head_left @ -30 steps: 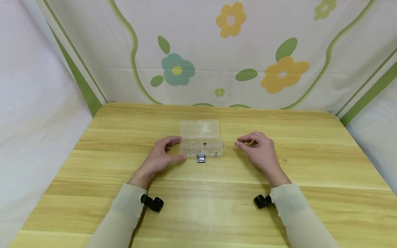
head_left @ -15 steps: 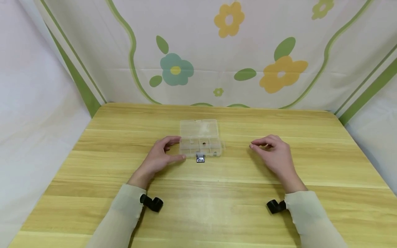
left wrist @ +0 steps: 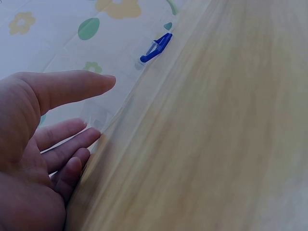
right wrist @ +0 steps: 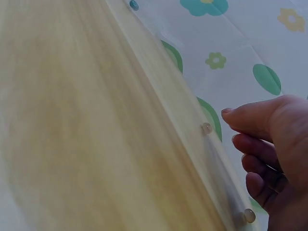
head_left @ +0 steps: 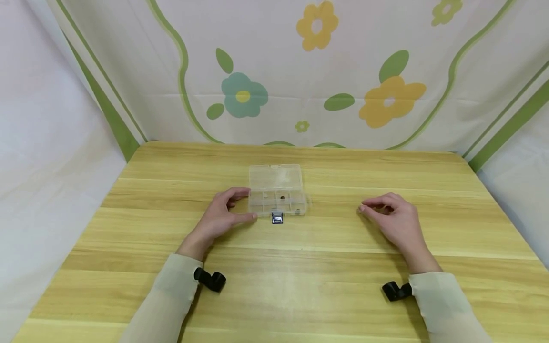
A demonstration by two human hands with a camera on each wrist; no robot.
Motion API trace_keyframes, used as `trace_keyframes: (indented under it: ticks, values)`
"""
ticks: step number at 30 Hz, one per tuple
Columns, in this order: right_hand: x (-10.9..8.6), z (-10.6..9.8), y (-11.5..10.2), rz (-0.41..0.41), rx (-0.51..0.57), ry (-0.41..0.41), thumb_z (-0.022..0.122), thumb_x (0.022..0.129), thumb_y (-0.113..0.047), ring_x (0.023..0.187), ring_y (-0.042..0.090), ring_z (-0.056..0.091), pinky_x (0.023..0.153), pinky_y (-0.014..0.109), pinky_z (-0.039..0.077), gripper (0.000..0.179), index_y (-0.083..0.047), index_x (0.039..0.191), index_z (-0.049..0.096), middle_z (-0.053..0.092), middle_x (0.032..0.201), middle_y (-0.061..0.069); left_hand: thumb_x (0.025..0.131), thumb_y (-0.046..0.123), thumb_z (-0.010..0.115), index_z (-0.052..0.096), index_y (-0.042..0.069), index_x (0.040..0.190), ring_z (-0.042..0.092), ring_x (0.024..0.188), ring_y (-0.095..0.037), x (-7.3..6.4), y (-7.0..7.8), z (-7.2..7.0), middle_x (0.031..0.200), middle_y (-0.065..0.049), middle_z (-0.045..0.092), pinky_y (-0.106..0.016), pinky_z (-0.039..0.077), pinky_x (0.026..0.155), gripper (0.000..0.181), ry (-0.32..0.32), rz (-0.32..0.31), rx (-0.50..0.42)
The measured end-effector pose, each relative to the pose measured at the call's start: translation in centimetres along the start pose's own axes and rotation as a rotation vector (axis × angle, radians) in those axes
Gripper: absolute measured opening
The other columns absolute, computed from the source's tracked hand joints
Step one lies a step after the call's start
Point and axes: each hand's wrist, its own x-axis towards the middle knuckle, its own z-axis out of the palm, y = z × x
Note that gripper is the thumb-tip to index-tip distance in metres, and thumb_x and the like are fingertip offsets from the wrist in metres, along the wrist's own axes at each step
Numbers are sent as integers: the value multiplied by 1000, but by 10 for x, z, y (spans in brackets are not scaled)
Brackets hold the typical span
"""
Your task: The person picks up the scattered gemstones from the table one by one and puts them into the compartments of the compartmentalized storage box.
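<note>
A clear plastic compartment box [head_left: 275, 177] stands on the table with its lid up and its blue clasp [head_left: 277, 218] folded down at the front. My left hand [head_left: 216, 214] grips its left end, thumb at the front corner and index finger at the rear. Inside lie a brown bead [head_left: 282, 197] and a dark green bead [head_left: 298, 210]. To the right, my right hand [head_left: 396, 216] hovers low over the table, fingers loosely curled. A clear bead [right wrist: 207, 128] sits just off its thumb tip in the right wrist view; another clear bead [right wrist: 249, 215] lies below the fingers.
The wood-grain table [head_left: 283, 295] reaches back to a white curtain [head_left: 283, 71] printed with flowers. Black wrist cameras [head_left: 210, 280] project inward from both sleeves, close over the tabletop.
My right hand has moved right and a little nearer, away from the box. The bead seen beside it earlier is hidden by the hand in the head view. My left hand stays at the box.
</note>
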Motion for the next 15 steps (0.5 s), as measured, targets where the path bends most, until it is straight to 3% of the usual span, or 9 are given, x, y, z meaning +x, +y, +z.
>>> trace_keyframes:
  ticks: [8, 15]
  values:
    - [1, 1, 4, -18, -14, -65, 85, 95, -35, 83, 7, 58, 69, 18, 46, 19, -19, 106, 85, 77, 104, 4, 86, 15, 91, 60, 10, 150, 49, 139, -32, 0, 0, 1, 155, -11, 60, -48, 35, 118, 71, 0, -2, 1]
    - [1, 3, 5, -38, -19, -73, 85, 95, -33, 86, 1, 59, 71, 16, 47, 18, -19, 106, 85, 78, 105, 3, 86, 15, 91, 60, 10, 150, 49, 140, -32, 0, 0, 0, 155, -12, 60, -48, 35, 119, 72, 1, 5, 4]
